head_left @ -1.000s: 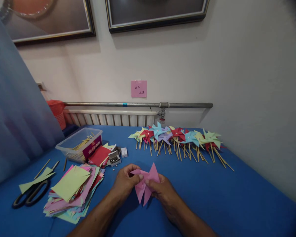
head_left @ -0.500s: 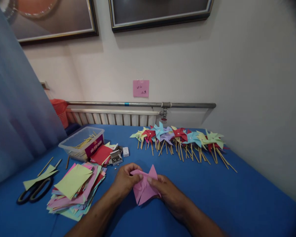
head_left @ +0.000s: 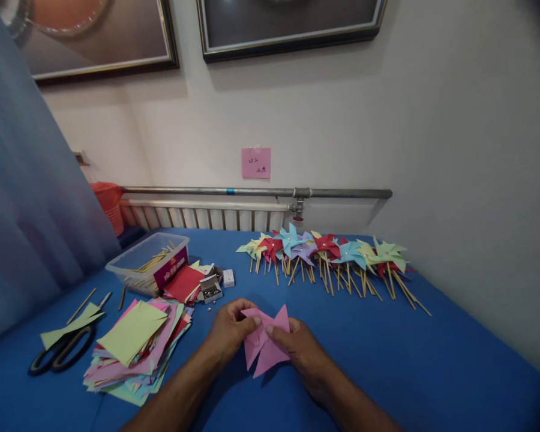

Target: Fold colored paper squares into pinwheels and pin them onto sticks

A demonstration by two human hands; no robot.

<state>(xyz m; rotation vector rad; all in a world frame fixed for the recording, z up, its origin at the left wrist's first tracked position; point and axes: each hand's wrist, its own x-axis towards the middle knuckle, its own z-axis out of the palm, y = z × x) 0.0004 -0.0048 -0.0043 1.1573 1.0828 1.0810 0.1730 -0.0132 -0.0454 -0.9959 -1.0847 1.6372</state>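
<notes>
**Blue-covered table and its contents**

Table (head_left: 432, 366), blue cloth surface, set against the wall on its far and right sides.

Far centre to far right: row of finished paper pinwheels (head_left: 328, 252) on wooden sticks, in yellow, red, blue, purple and green, lying overlapped.

Far left: clear plastic box (head_left: 148, 263) holding thin sticks. Just right of it, red paper sheets (head_left: 184, 282), an open small box of pins (head_left: 210, 290) and a small white box (head_left: 228, 277).

Near left: fanned stack of coloured paper squares (head_left: 135, 345), yellow-green sheet on top. Left of it, black-handled scissors (head_left: 56, 354) under a yellow-green offcut (head_left: 69, 322). Loose sticks (head_left: 81, 305) lie beyond the scissors.
</notes>
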